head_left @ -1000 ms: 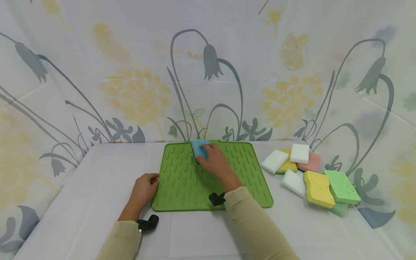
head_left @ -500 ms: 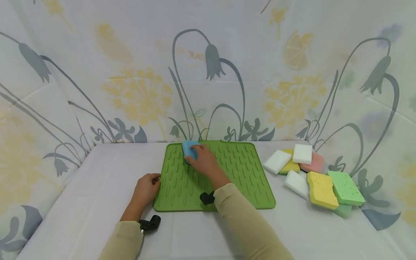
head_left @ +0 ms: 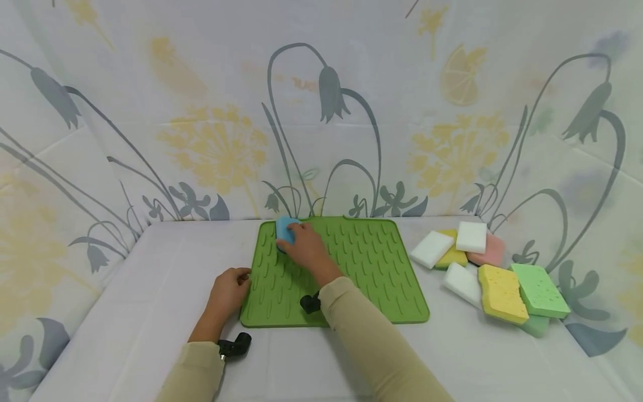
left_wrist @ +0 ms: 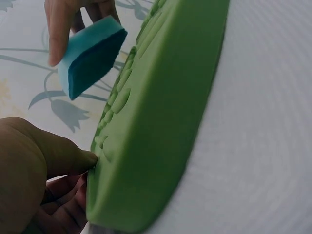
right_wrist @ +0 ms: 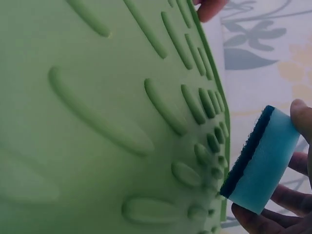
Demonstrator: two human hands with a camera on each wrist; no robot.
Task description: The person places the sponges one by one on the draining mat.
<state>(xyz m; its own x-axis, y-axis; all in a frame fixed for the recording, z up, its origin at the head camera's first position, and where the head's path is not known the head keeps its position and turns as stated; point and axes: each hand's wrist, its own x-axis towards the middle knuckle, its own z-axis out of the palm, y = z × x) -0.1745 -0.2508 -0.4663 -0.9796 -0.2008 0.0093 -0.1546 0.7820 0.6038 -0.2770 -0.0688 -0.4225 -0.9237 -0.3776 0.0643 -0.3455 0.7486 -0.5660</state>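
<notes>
A green silicone mat with raised oblong ridges lies on the white cloth. Near its far left corner, my right hand holds a blue sponge between thumb and fingers. The sponge has a dark blue scouring layer, which faces the mat in the right wrist view; whether it touches the ridges I cannot tell. At the mat's left edge, my left hand pinches the rim. Its thumb presses on top of the rim in the left wrist view, with the other fingers curled beside and partly hidden.
To the right of the mat lies a loose pile of sponges: several white pads, a large yellow sponge, a bright green one, a pink one and others partly covered. A flower-printed cloth rises behind the table.
My right hand has moved left with the blue sponge, from the mat's far middle toward its far left corner. The left hand keeps its place at the mat's edge.
</notes>
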